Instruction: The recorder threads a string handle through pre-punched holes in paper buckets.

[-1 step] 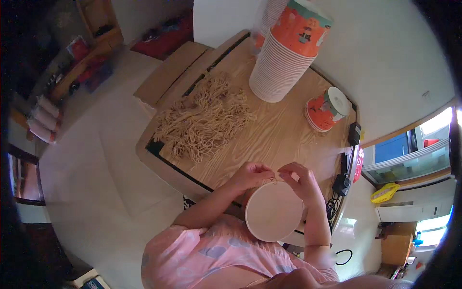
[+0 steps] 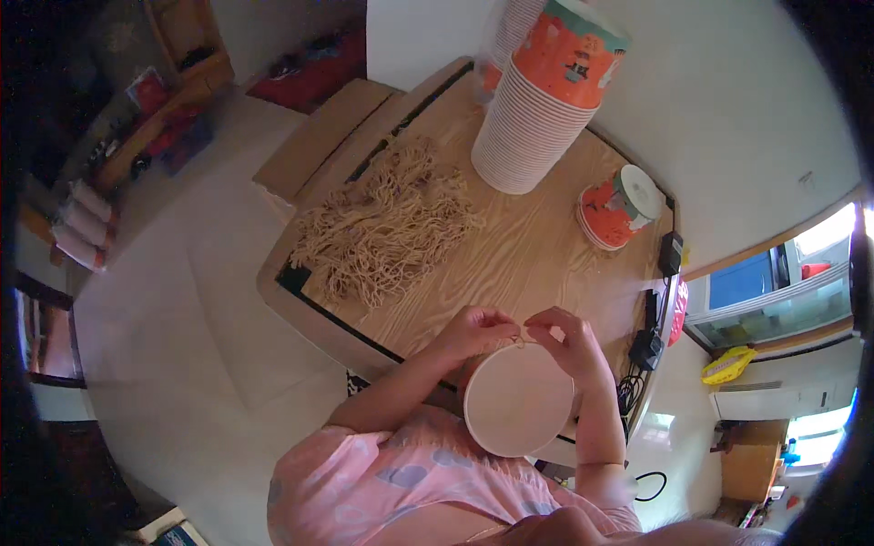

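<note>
A paper bucket [image 2: 519, 400] rests against my front at the near table edge, its round white end facing up. A sliver of its orange side shows at the left; whether the white end is its mouth or its base I cannot tell. At its far rim a thin tan cord [image 2: 520, 343] forms a small loop. My left hand [image 2: 479, 329] pinches one side of this cord, and my right hand [image 2: 566, 340] pinches the other, fingertips close together. To the left on the tabletop lies a loose heap of tan cords [image 2: 391, 223].
A tall stack of paper buckets [image 2: 537, 127] stands at the back of the wooden table [image 2: 510, 255]. A short orange bucket stack [image 2: 608, 211] sits to its right. Black power adapters [image 2: 647, 348] and cables line the right edge. A cardboard box [image 2: 323, 136] adjoins the far left.
</note>
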Available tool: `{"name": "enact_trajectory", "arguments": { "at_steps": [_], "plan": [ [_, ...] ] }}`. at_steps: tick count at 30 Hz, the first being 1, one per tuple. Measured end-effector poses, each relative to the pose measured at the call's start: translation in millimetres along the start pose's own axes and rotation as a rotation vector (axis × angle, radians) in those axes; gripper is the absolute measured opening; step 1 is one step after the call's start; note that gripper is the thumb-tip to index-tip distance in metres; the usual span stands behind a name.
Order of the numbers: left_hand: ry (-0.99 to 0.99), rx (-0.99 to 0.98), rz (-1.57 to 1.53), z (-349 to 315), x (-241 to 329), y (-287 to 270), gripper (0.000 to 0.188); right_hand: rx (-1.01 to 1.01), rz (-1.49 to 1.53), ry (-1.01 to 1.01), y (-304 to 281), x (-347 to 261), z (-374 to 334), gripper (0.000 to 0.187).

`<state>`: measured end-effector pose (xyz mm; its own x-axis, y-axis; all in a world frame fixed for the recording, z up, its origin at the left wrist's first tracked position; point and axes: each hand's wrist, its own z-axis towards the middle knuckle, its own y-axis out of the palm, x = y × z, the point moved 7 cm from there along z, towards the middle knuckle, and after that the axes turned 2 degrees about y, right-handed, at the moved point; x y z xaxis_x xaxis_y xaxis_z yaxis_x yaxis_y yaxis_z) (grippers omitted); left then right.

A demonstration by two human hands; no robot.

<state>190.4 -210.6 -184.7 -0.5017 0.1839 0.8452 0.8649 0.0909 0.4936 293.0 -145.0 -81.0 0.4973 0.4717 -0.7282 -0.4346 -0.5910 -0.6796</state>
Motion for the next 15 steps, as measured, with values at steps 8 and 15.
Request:
{"name": "enact_trajectory", "arguments": {
  "at_steps": [8,15],
  "plan": [
    [0.114,0.039,0.181,-1.7,9.6,-1.6,0.011,-0.345,0.392,0.123,16.1,32.0,23.0,0.016],
    [0.415,0.128,0.428,-1.3,20.2,-5.3,0.006,-0.562,0.448,0.109,41.7,56.0,27.3,0.02]
  ]
}}
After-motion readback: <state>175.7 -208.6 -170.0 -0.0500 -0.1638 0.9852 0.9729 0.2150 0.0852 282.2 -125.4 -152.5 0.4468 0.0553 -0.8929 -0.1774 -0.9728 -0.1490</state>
